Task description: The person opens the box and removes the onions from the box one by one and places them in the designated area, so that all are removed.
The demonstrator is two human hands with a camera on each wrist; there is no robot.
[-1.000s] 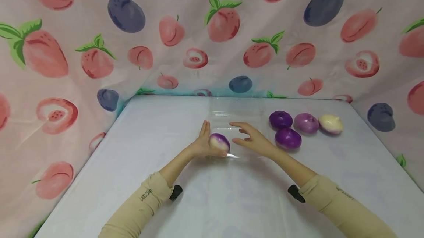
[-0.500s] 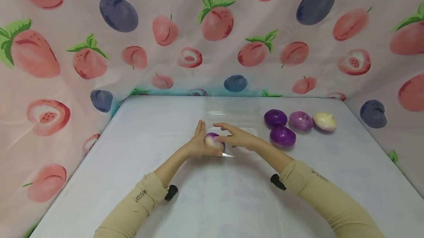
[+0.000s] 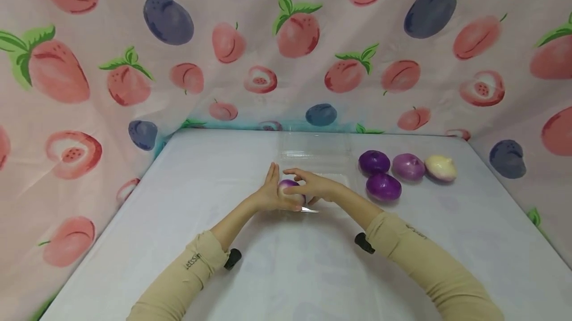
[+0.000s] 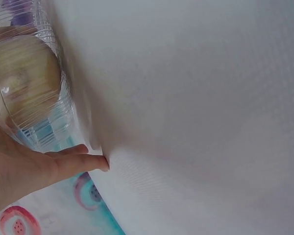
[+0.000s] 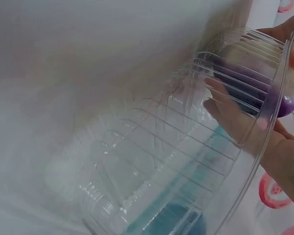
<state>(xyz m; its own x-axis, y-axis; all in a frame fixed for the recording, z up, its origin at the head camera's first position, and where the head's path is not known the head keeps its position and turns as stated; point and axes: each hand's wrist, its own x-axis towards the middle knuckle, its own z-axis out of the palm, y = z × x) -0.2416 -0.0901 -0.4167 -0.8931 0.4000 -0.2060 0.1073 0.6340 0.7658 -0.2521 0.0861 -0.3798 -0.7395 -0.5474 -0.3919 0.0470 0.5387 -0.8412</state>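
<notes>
A purple-and-white onion (image 3: 285,183) sits in the left part of a clear plastic box (image 3: 337,180) whose lid is raised at the back. My left hand (image 3: 268,197) rests against the box's left end, fingers straight along the wall and thumb at the front rim. In the left wrist view those fingers (image 4: 73,164) lie outside the ribbed wall, with the onion's pale side showing through. My right hand (image 3: 317,188) holds the onion, thumb across its face and index finger beyond its far side. Through the clear wall, other right-hand fingers (image 5: 230,110) show inside the box beside it.
To the right of the box are two dark purple onions (image 3: 374,162), a lighter purple onion (image 3: 408,167) and a pale yellow onion (image 3: 440,168). Fruit-print cloth (image 3: 250,23) hangs behind the white table (image 3: 214,162).
My right hand has moved left from beside the onion, and its thumb now lies over it. The left hand stays at the box's left end.
</notes>
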